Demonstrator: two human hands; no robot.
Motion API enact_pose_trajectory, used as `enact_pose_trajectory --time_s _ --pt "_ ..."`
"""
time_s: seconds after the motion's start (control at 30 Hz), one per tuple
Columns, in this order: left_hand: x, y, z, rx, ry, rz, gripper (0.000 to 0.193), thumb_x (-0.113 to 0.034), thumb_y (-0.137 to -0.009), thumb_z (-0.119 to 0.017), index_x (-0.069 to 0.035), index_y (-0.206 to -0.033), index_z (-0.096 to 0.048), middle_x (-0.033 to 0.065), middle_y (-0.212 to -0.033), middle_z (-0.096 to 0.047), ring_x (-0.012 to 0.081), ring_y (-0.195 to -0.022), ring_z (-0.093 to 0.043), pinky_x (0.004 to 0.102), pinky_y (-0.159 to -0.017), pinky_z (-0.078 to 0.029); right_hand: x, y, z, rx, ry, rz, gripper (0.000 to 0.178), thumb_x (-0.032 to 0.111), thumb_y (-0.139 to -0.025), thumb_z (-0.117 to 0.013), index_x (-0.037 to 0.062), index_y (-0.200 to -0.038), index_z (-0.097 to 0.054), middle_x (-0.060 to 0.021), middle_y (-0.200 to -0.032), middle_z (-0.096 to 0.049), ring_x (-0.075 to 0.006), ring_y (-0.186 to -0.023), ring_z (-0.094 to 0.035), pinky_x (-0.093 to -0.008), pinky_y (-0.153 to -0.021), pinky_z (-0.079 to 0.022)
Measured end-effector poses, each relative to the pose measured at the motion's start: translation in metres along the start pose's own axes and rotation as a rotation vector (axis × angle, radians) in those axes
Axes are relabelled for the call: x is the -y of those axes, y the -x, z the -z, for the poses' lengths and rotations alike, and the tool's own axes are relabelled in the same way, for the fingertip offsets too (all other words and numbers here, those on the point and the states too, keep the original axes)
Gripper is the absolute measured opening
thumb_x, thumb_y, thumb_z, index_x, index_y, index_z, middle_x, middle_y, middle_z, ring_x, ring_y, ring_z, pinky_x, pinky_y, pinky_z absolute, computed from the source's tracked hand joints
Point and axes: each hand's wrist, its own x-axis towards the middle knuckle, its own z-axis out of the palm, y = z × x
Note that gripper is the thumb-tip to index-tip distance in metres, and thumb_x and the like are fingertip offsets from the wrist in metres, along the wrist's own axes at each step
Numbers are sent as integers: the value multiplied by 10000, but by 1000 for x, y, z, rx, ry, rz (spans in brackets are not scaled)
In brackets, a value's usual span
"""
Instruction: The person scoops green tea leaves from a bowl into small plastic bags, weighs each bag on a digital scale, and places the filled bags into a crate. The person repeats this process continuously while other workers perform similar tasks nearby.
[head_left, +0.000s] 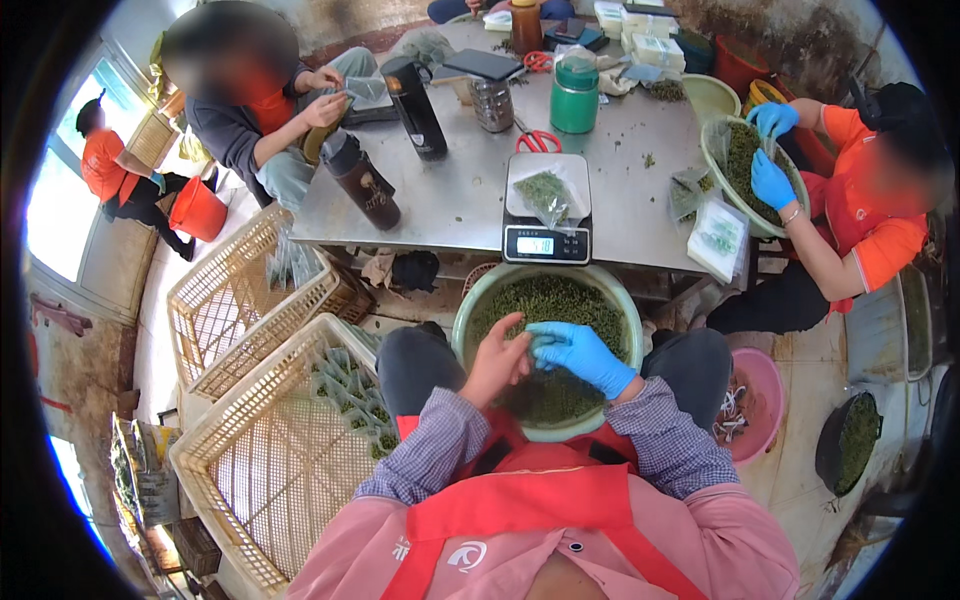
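Both my hands hang over a pale green basin (462,345) filled with small green peppercorn-like berries (560,300). My left hand (497,362) is bare, its fingers loosely curled and spread, with nothing visible in it. My right hand (585,358) wears a blue glove. Its fingers are drawn together toward the left fingertips; whether it pinches something small cannot be made out. Beyond the basin, at the table's near edge, sits a digital scale (546,245) with a clear bag of green berries (543,198) on its plate.
The metal table (460,190) holds two dark bottles (415,110), a green jar (574,95), red scissors (538,140) and a stack of bags (717,238). Plastic crates (270,470), one with filled bags (350,395), stand at left. A pink basin (757,400) is at right. Co-workers (860,200) sit around.
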Motion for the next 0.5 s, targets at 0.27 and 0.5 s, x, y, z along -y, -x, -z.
enact_pose_trajectory --time_s 0.27,0.5 --pt "-11 -11 -6 99 -64 21 456 -251 -973 -480 -46 -1372 -397 -28 -505 -458 52 -393 -408 191 -413 -369 5 5 6 -40 256 -163 149 65 -855 -611 -9 -984 -612 -90 -803 -661 -143 -645 -643 -256 -569 -523" --pt "-22 -54 74 -187 -124 -134 334 -145 -931 -532 2 -1230 -501 27 -594 -595 56 -453 -510 184 -385 -373 27 -13 35 -281 98 -71 139 92 -865 -597 -2 -965 -616 -93 -770 -654 -157 -596 -632 -258 -526 -513"
